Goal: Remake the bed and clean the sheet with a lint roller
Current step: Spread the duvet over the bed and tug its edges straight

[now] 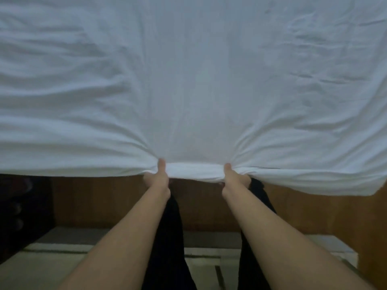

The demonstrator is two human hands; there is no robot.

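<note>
White sheet (pixel 188 91) lies creased; left hand (pixel 158 177) and right hand (pixel 233 177) pinch its edge

Dim rm, light low & bluish. Brown wooden bed frame panel (pixel 109 204) runs across w/ pale tiled floor (pixel 41 266) below it. Dark furniture (pixel 18 210) at left edge, too shadowed to tell.

Two bare forearms with no sleeves, left hand (pixel 158 177), right hand (pixel 232 177), no rings or watch showing, legs (pixel 167 237) in plain black trousers, loose-fitting, feet hidden
</note>
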